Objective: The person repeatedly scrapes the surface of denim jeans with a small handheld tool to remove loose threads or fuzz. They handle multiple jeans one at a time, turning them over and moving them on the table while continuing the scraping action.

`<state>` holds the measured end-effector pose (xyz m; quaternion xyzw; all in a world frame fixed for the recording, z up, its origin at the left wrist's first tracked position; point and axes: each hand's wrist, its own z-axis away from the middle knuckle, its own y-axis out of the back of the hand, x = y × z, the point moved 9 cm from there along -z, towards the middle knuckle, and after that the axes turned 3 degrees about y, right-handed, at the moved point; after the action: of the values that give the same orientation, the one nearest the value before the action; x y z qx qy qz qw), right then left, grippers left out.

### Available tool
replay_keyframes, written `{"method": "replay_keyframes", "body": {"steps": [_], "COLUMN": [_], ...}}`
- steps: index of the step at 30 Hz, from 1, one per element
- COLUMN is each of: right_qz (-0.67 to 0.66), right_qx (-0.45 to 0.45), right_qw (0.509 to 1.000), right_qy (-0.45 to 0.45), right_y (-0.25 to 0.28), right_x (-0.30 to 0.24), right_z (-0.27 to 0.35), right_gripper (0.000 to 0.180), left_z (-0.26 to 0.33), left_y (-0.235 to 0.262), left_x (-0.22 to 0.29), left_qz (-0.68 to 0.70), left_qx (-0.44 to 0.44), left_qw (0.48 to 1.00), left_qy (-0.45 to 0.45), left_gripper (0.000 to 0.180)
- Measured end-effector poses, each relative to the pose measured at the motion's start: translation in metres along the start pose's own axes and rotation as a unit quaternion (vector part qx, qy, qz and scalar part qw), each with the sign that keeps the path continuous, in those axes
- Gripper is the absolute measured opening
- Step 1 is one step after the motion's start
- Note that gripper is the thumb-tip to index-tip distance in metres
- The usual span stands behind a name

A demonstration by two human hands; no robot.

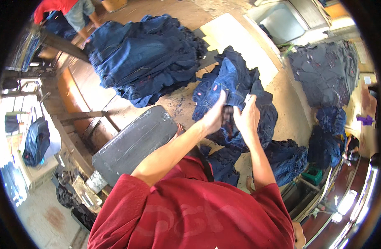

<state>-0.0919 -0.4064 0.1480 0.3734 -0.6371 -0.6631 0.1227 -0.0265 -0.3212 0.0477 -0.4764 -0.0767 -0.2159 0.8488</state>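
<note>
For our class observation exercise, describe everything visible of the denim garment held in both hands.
The denim garment is blue, paler in places, and looks like creased cloth. The left hand and right hand grip it from either side, a dark section showing between them. It is bunched, not flat, over a heap of darker denim; where its edges end is unclear.

The tan floor [292, 118] bears a large stack of blue denim garments [140, 58] and a looser denim heap [264, 110].
</note>
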Motion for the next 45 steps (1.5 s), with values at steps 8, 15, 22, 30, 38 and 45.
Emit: {"method": "replay_keyframes", "body": {"steps": [8, 15, 22, 30, 38, 45], "right_qz": [-0.079, -0.415, -0.432, -0.727, -0.748, -0.674], "right_qx": [-0.121, -0.489, -0.209, -0.105, 0.046, 0.191], "right_qw": [0.976, 0.739, 0.802, 0.407, 0.474, 0.621], "right_qy": [0.166, 0.206, -0.356, -0.543, -0.462, -0.352], "right_y": [-0.136, -0.185, -0.224, -0.327, -0.286, -0.11], "right_x": [-0.155, -0.234, -0.102, -0.061, 0.026, 0.021], "right_z": [0.135, 0.24, 0.169, 0.133, 0.023, -0.035], "right_gripper": [0.033, 0.038, 0.055, 0.083, 0.038, 0.041], "left_z": [0.104, 0.339, 0.507, 0.561, 0.345, 0.2], "left_y": [0.205, 0.317, 0.412, 0.431, 0.178, 0.14], "left_x": [0.071, -0.021, -0.037, -0.016, 0.054, 0.012], "left_qz": [0.258, 0.248, 0.163, -0.094, -0.638, -0.817], "left_qx": [0.164, 0.409, 0.567, 0.757, 0.451, 0.285], "left_qw": [0.937, 0.849, 0.751, 0.606, 0.48, 0.45], "left_qy": [-0.172, -0.222, -0.297, -0.226, -0.399, -0.22], "left_gripper": [0.05, 0.048, 0.047, 0.069, 0.049, 0.098]}}
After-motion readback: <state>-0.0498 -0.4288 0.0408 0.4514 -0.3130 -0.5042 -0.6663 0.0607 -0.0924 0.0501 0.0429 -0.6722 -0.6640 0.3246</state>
